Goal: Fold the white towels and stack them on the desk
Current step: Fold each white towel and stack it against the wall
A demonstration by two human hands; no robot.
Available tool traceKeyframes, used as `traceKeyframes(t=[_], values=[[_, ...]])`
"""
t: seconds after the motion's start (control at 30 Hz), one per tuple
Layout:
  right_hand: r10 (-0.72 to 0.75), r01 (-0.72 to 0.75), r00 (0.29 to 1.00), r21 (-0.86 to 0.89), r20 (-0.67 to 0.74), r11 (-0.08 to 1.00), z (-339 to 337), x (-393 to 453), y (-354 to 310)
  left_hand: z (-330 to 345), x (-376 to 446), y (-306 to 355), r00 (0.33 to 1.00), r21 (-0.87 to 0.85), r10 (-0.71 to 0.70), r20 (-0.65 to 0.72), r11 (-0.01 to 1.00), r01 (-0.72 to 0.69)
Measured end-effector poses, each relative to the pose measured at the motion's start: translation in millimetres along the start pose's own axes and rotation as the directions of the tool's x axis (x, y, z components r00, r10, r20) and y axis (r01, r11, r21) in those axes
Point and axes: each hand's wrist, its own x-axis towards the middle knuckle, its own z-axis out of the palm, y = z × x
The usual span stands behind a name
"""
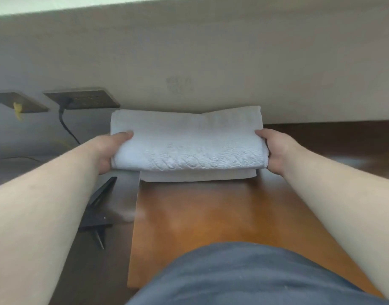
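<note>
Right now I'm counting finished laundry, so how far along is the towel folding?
Done: one folded white towel lies on the brown wooden desk. In hand: the left hand and right hand grip a second folded white textured towel just above it. Left: setting it down; no unfolded towels show.

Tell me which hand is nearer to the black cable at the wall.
Left. The left hand grips the folded towel just right of the black cable; the right hand is across the towel.

1. Both bare forearms are stretched forward, roughly parallel.
2. The left hand is clamped on one end of a folded white terry towel, thumb on top.
3. The right hand is clamped likewise on the opposite end.
</note>
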Motion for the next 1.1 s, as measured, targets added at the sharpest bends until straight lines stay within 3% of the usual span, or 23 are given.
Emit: traceKeyframes(t=[0.13,0.43,0.57,0.63,0.7,0.73,0.77,0.8,0.87,0.9,0.93,1.0,1.03,1.1], values=[[0.019,-0.019,0.999,-0.015,-0.042,1.000,-5.7,16.1,4.3,9.4,25.7,-5.4,0.999,0.023,-0.046,0.014,0.999,0.046],[0.007,-0.015,0.998,-0.143,-0.058,0.990,-6.7,31.4,15.4,8.2,63.8,-26.1,0.982,0.130,-0.139,-0.129,0.979,0.156],[-0.107,0.071,0.987,-0.271,-0.119,0.960,3.4,35.2,18.5,10.0,63.6,-30.1,0.975,0.196,-0.108,-0.193,0.970,0.146],[-0.149,0.080,0.975,-0.362,-0.165,0.929,8.0,33.0,19.6,14.4,58.3,-31.5,0.965,0.307,-0.019,-0.263,0.946,0.103],[-0.281,0.110,0.938,-0.596,-0.201,0.795,8.7,30.0,19.0,17.8,51.5,-33.8,0.911,0.489,0.219,-0.350,0.872,-0.022],[-0.408,0.148,0.892,-0.725,-0.196,0.673,8.6,27.9,18.9,21.1,45.5,-34.9,0.832,0.619,0.420,-0.361,0.776,-0.123],[-0.557,0.215,0.818,-0.825,-0.140,0.522,11.1,23.9,19.1,28.9,37.4,-35.0,0.719,0.741,0.634,-0.286,0.621,-0.253],[-0.687,0.298,0.726,-0.887,-0.030,0.354,18.4,17.8,19.6,40.5,28.1,-33.7,0.607,0.811,0.786,-0.120,0.430,-0.397],[-0.754,0.448,0.600,-0.893,0.269,0.039,40.9,8.7,23.6,71.8,16.2,-32.5,0.465,0.781,0.838,0.286,0.077,-0.620],[-0.689,0.487,0.605,-0.870,0.398,-0.074,51.8,7.9,27.0,86.9,13.4,-33.4,0.470,0.756,0.777,0.420,-0.013,-0.654],[-0.594,0.485,0.647,-0.859,0.478,-0.162,60.2,9.2,31.1,99.6,11.4,-34.5,0.535,0.777,0.697,0.477,-0.049,-0.628],[-0.447,0.384,0.759,-0.881,0.472,-0.277,61.6,18.0,37.7,109.0,18.3,-39.9,0.730,0.889,0.567,0.381,-0.010,-0.457],[-0.435,0.318,0.793,-0.899,0.426,-0.301,56.0,23.2,38.9,107.4,22.9,-42.7,0.795,0.932,0.531,0.292,0.030,-0.362],[-0.475,0.226,0.810,-0.930,0.344,-0.289,41.8,29.8,39.7,101.5,29.9,-46.0,0.841,0.960,0.508,0.185,0.091,-0.266]])
